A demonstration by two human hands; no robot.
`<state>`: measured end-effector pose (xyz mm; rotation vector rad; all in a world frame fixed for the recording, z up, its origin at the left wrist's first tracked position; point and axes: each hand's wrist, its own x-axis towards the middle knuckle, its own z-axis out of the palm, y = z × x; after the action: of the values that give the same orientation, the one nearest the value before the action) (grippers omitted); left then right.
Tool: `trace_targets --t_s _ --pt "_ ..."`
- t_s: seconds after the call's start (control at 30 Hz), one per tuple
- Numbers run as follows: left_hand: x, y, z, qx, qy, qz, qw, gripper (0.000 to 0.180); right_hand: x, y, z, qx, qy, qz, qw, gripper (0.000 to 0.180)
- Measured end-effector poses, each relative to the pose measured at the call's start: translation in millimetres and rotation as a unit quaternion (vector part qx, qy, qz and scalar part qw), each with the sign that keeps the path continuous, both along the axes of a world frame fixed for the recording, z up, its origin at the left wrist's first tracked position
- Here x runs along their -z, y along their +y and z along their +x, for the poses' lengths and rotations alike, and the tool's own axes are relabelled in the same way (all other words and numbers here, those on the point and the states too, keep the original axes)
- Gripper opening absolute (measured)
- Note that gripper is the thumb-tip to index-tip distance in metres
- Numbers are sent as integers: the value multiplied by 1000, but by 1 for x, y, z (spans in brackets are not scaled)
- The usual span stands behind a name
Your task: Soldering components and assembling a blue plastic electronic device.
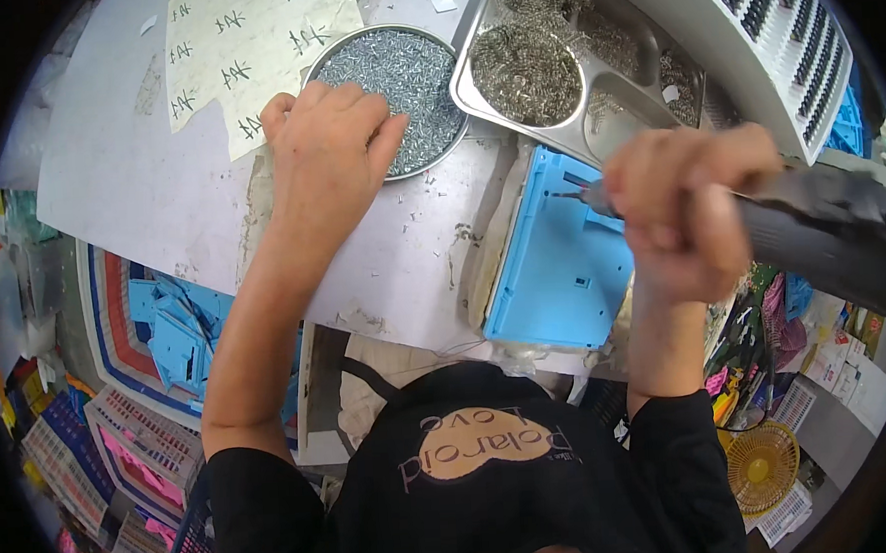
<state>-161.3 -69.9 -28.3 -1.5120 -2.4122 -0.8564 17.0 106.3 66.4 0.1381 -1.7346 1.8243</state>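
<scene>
At the left edge of a round metal tin (453, 141) full of small silver screws (393, 89), my left hand (330, 132) is closed with its fingers curled down. Its fingertips are hidden, so whatever they hold cannot be seen. My right hand (685, 204), smeared by motion, grips a dark electric screwdriver (821, 227). The tool lies nearly level, and its thin bit points left over the upper part of a blue plastic panel (553, 271). Whether the bit touches the panel is unclear. The panel lies near the table's front edge, below the steel tray.
A compartmented steel tray (463, 87) with small metal parts stands behind the panel. At the far right is a white rack (710, 12) of black pieces. Marked paper (241, 57) lies left of the tin. A striped basket (115, 324) of blue parts sits at lower left.
</scene>
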Motion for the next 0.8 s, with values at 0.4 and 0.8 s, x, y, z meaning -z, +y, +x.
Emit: trace_targets --t_s 0.4,0.8 --pt "-14 -14 23 25 -9 6 1000 18 7 -5 4 28 -20 80 996 19" --pt "-41 -24 102 170 -174 117 963 22 -30 -44 36 -78 5 13 997 25"
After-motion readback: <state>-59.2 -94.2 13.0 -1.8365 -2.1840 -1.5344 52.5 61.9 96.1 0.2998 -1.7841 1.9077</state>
